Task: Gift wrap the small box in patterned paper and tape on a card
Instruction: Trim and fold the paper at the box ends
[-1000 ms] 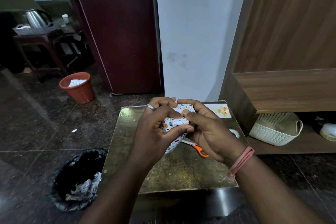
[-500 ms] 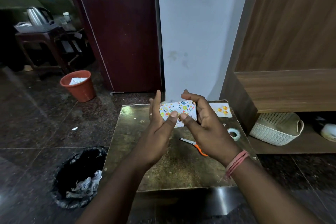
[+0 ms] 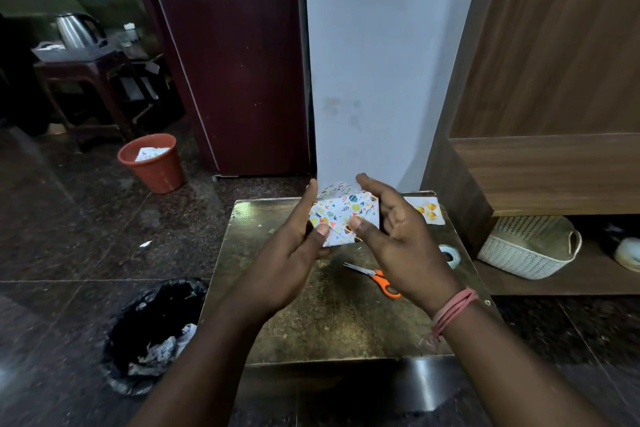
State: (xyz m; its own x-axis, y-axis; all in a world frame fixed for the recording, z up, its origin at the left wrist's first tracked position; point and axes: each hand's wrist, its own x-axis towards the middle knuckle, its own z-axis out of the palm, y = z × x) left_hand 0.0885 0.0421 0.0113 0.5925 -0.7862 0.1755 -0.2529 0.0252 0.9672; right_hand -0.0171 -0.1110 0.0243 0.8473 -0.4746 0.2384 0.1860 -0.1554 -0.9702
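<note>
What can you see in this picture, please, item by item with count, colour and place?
wrapped box: one, white patterned paper, held above the table
table: one, gold-brown, centre
scissors: one, orange handles, on table under the right hand
tape roll: one, pale, table's right edge
paper piece: one, white with orange print, table's far right
black bin: one, floor left
orange bin: one, floor far left
basket: one, cream, right shelf
kettle: one, steel, far left
left hand, right hand: both holding the box

tape roll: half behind right hand | scissors: handles partly hidden
</note>
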